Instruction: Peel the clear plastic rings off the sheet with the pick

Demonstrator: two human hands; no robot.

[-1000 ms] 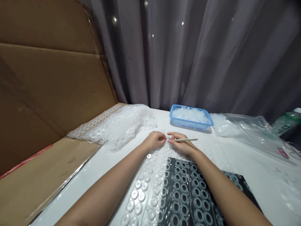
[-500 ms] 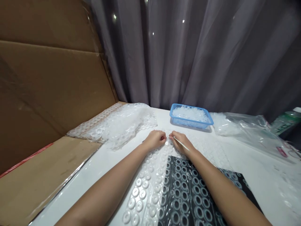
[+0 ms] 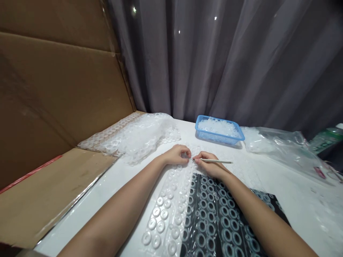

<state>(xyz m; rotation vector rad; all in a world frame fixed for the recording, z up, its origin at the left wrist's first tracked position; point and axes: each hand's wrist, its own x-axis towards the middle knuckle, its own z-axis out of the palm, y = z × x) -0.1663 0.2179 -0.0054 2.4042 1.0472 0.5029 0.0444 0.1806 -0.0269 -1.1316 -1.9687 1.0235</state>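
Between both forearms lies a clear plastic sheet (image 3: 164, 214) with rows of round ring shapes, partly over a black panel (image 3: 203, 214). At the sheet's far end my left hand (image 3: 178, 155) has thumb and fingertips curled together; whatever is between them is too small to make out. Just right of it, my right hand (image 3: 210, 164) pinches a thin pale stick (image 3: 217, 161), its tip pointing left toward the left fingertips. Behind the hands stands a blue basket (image 3: 220, 135) filled with small translucent white pieces.
Crumpled clear ring sheets (image 3: 144, 137) lie at the back left beside a large cardboard box (image 3: 53, 89). A clear plastic bag (image 3: 284, 146) and a green bottle (image 3: 327, 139) are at the right. A grey curtain (image 3: 193, 71) hangs behind.
The stick in my right hand has swung from slanting down toward the wrist to nearly level. My left fingers have become more arched. The view has shifted slightly.
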